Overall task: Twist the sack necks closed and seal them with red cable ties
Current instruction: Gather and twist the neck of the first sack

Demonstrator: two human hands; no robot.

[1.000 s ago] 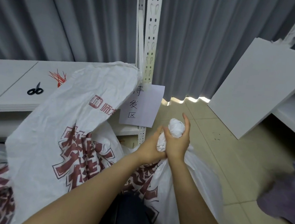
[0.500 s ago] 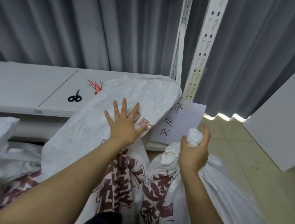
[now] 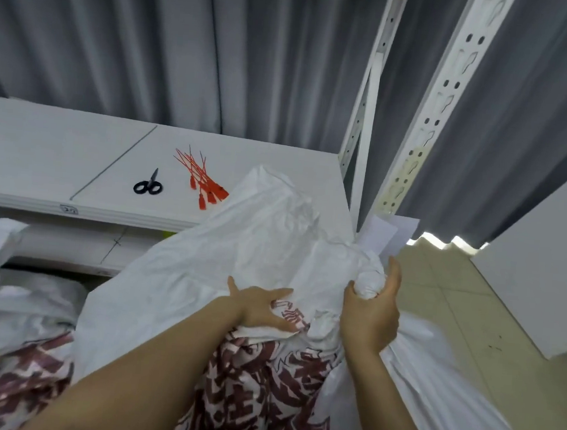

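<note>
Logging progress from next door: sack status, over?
Right hand grips twisted sack neck. Left hand flat on neighbouring sack. Red cable ties lie on shelf, none visible on neck. Neighbouring sack slumps between hands and ties.

Paper sign (image 3: 381,235) mostly hidden behind sack (image 3: 255,246), shelf-edge label (image 3: 69,209) too small to read, white board (image 3: 544,272) cut off right

Lighting's soft and even, kinda flat, no hard shadows anywhere. The only blown-out bit is the bright strip of light (image 3: 444,242) under the grey pleated curtain (image 3: 288,61), spilling onto the beige tiled floor (image 3: 446,297). The wide lens bows the white perforated steel uprights (image 3: 434,125). The white woven sack with dark red print (image 3: 260,384) goes smeary toward the bottom corners.
</note>
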